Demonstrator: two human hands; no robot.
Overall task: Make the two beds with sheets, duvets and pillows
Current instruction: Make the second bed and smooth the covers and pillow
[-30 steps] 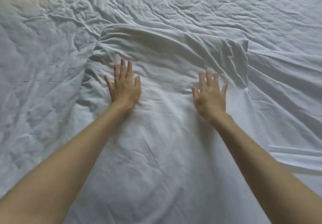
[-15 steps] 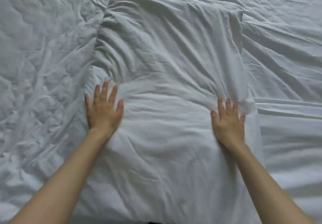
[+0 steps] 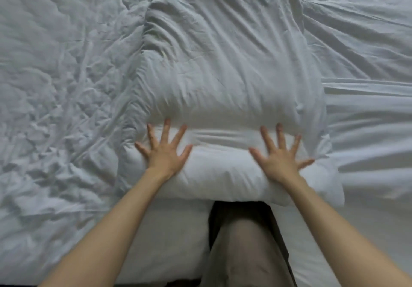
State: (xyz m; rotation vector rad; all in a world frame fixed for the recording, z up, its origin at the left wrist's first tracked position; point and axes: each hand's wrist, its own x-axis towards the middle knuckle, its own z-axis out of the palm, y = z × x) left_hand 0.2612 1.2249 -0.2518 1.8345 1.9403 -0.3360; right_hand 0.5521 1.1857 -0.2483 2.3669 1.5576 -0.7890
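Note:
A white pillow (image 3: 225,81) in a creased white case lies on the bed in the middle of the head view, its near edge bulging over the mattress edge. My left hand (image 3: 163,150) presses flat on the pillow's near left part with fingers spread. My right hand (image 3: 281,152) presses flat on its near right part, fingers also spread. A crumpled white duvet (image 3: 62,85) covers the bed to the left of the pillow. A smoother white sheet (image 3: 365,119) with long folds lies to the right.
The mattress edge (image 3: 174,237) runs across the bottom of the view. My leg in grey-brown trousers (image 3: 243,248) stands against it, below the pillow and between my arms.
Both hands have slid back along the pillow toward its near edge and their fingers have spread wider. The view has tilted down, so the mattress edge and my leg now show.

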